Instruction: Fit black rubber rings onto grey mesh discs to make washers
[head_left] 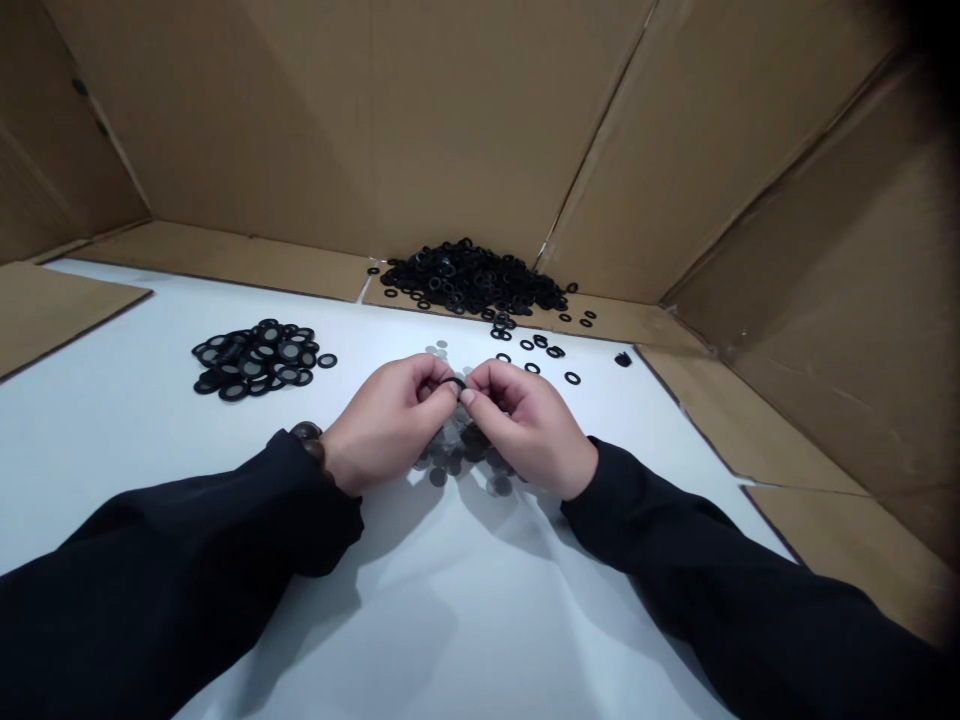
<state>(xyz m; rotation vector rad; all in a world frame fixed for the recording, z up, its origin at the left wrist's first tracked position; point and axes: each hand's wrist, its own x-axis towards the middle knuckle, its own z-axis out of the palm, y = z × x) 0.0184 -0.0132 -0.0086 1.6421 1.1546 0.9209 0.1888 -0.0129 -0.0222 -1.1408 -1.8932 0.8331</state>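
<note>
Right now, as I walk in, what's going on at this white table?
A person's left hand and right hand meet over the white table, fingertips pinching a small black ring; whether a disc sits in it is too small to tell. Grey discs lie scattered beneath the hands. Farther back, in front of the cardboard wall, is a big heap of black rings. Off to the left is a pile of rings with grey centres.

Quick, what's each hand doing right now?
Left hand: closed, pinching one side of a black ring.
Right hand: closed, fingertips at the black ring's other side.
</note>
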